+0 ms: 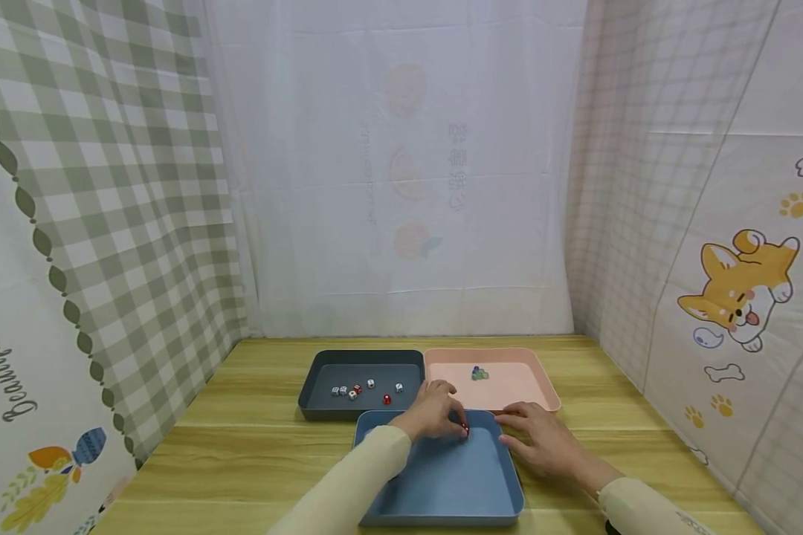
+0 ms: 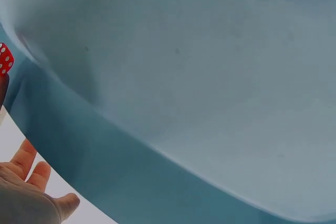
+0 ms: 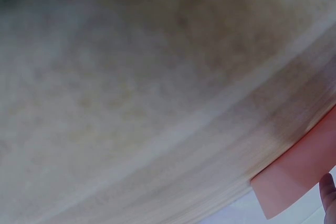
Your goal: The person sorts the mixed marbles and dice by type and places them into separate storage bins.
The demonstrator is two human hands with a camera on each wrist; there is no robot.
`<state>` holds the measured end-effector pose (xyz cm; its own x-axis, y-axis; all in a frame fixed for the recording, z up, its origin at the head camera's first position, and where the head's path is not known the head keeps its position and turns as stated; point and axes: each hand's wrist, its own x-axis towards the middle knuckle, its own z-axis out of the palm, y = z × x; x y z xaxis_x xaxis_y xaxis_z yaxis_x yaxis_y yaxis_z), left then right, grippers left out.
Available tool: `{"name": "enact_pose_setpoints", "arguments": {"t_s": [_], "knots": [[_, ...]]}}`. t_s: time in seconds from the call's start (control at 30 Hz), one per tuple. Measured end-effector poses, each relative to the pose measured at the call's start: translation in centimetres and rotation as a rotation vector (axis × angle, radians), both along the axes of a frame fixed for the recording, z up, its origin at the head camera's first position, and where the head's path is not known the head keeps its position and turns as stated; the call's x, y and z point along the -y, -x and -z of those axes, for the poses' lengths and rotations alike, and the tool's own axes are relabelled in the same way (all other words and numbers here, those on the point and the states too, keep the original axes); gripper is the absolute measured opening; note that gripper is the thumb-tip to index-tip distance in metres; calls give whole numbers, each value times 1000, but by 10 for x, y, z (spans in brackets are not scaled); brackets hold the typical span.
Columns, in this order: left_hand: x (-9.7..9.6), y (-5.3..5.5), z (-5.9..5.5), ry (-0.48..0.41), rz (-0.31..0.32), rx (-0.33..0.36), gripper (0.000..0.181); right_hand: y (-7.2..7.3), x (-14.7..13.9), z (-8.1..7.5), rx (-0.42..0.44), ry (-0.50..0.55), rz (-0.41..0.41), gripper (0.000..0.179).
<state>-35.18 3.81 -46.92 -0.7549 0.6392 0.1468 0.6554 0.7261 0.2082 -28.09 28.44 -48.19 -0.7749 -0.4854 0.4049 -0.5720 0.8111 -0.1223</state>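
Over the far part of a blue tray (image 1: 448,475), my left hand (image 1: 435,414) pinches a red die (image 1: 466,429) between thumb and fingers. The left wrist view shows the same red die (image 2: 5,59) with white pips at its left edge. My right hand (image 1: 538,438) rests at the blue tray's right rim, its fingers loosely extended and holding nothing, close to the near edge of a pink tray (image 1: 522,375). Behind the left hand, a dark tray (image 1: 368,362) holds several white dice and some red ones, including a red die (image 1: 387,399).
Small green and blue pieces (image 1: 479,374) lie in the pink tray. The dark and pink trays stand side by side behind the blue one on a wooden table (image 1: 241,438). Cloth curtains (image 1: 401,186) hang around the back and both sides.
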Motion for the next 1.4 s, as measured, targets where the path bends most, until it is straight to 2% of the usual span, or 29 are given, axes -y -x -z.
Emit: {"name": "enact_pose_setpoints", "arguments": {"t_s": [0.33,0.47,0.63,0.7,0.87,1.07,1.27,1.4], "knots": [[5,6,-7,-49,-44,41,13,2,-1,0,56,-5,29,40],[8,8,-12,-65,-45,29,12,3,-1,1,50,-3,28,40],[14,13,-21,-110,-66,51,8,2,-1,1,33,6,21,39],[15,15,-23,-102,-74,49,7,2,0,1,33,9,21,38],[17,17,-24,-41,-60,35,4,1,0,0,36,10,21,37],[21,14,-24,55,28,4,8,0,0,-1,31,6,18,37],[23,11,-17,175,77,-77,13,2,-1,0,44,-5,27,39],[21,9,-12,199,98,-77,11,2,-2,2,29,-3,18,38]]}}
